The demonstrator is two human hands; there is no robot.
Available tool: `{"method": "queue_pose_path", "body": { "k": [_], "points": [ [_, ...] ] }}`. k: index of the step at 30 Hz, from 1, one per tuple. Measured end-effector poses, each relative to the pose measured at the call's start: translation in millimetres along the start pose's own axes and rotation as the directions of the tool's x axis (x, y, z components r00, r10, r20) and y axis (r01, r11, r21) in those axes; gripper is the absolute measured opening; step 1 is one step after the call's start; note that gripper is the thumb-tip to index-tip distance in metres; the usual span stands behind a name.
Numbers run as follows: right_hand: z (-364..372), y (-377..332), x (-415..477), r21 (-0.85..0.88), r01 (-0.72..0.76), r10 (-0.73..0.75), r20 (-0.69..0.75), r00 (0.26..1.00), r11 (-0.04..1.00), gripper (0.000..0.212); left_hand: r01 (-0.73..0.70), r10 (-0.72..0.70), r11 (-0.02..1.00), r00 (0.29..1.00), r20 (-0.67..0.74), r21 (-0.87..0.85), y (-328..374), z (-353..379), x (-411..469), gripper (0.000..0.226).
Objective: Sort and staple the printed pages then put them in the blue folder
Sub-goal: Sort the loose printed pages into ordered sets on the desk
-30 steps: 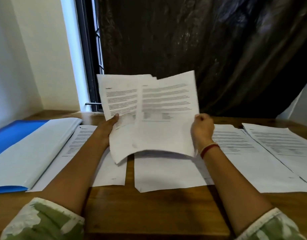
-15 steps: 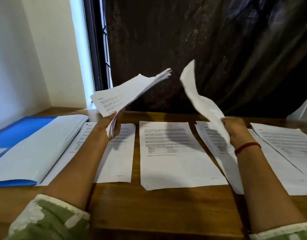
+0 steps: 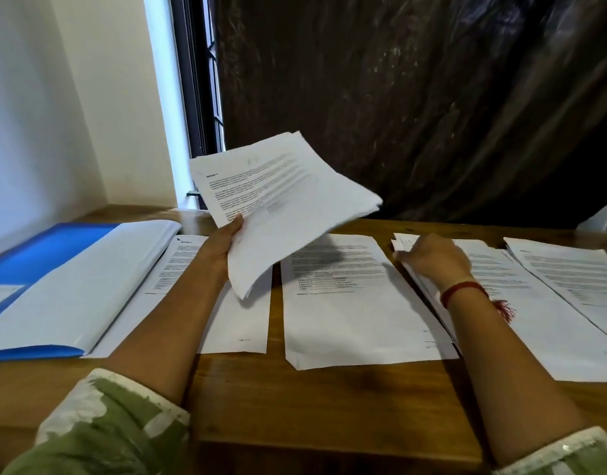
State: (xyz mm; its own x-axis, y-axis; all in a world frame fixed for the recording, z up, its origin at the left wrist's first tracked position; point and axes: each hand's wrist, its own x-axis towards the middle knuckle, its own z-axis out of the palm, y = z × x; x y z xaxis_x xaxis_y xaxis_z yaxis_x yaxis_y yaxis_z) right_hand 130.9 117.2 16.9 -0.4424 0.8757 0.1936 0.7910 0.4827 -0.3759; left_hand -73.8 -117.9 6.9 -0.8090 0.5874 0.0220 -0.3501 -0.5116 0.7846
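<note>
My left hand (image 3: 223,248) grips a stack of printed pages (image 3: 288,200) by its lower left edge and holds it tilted above the table. My right hand (image 3: 435,258) lies low on the third pile of pages (image 3: 521,303), fingers curled round the top corner of a single sheet (image 3: 403,242) that rests on that pile. The blue folder (image 3: 48,248) lies open at the far left with a white bundle (image 3: 89,279) on it. No stapler is in view.
Other piles lie in a row on the wooden table (image 3: 329,406): one under my left arm (image 3: 233,323), one in the middle (image 3: 346,303), one at the far right (image 3: 569,272). A dark curtain (image 3: 415,97) and a window frame (image 3: 199,97) stand behind.
My right hand pulled one sheet off the stack, swung it right and brought it down onto the third pile. My left hand kept the remaining stack raised and tilted it flatter.
</note>
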Motion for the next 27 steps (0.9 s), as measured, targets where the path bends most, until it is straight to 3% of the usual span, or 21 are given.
{"method": "queue_pose_path", "body": {
  "k": [2, 3, 5, 6, 7, 10, 21, 25, 27],
  "points": [
    [-6, -4, -4, 0.217, 0.044, -0.008, -0.162, 0.987, 0.975, 0.038, 0.029, -0.035, 0.996, 0.998, 0.057, 0.09, -1, -2, 2, 0.014],
    [-7, -5, -4, 0.433, 0.095, -0.028, -0.157, 0.987, 0.897, 0.038, 0.04, -0.051, 0.99, 0.996, 0.078, 0.133, -2, -1, 1, 0.015],
    [-11, -13, -10, 0.808, 0.016, -0.086, 0.043, 0.995, 0.589, 0.042, 0.072, -0.091, 0.979, 0.991, 0.095, 0.193, -4, 2, 0, 0.015],
    [-12, -18, -15, 0.87, -0.067, -0.147, 0.158, 0.976, 0.488, 0.042, 0.086, -0.11, 0.975, 0.988, 0.105, 0.206, -5, 3, 0, 0.016],
    [-10, -21, -18, 0.883, -0.112, -0.225, 0.236, 0.945, 0.456, 0.037, 0.094, -0.123, 0.972, 0.985, 0.123, 0.217, -6, 4, 0, 0.018],
    [0, -29, -25, 0.888, -0.068, -0.335, 0.24, 0.911, 0.454, 0.018, 0.116, -0.152, 0.968, 0.977, 0.152, 0.223, -10, 5, 2, 0.017],
    [21, -32, -18, 0.914, -0.003, -0.101, 0.048, 0.994, 0.405, 0.025, 0.107, -0.137, 0.965, 0.984, 0.111, 0.239, -13, 2, 9, 0.023],
    [18, -30, -11, 0.851, 0.067, -0.035, -0.057, 0.998, 0.52, 0.021, 0.098, -0.131, 0.961, 0.985, 0.113, 0.259, -16, 7, 8, 0.021],
    [12, -27, -5, 0.846, 0.078, 0.08, -0.141, 0.987, 0.527, 0.018, 0.079, -0.102, 0.957, 0.993, 0.066, 0.28, -9, 13, 3, 0.013]
  ]
}}
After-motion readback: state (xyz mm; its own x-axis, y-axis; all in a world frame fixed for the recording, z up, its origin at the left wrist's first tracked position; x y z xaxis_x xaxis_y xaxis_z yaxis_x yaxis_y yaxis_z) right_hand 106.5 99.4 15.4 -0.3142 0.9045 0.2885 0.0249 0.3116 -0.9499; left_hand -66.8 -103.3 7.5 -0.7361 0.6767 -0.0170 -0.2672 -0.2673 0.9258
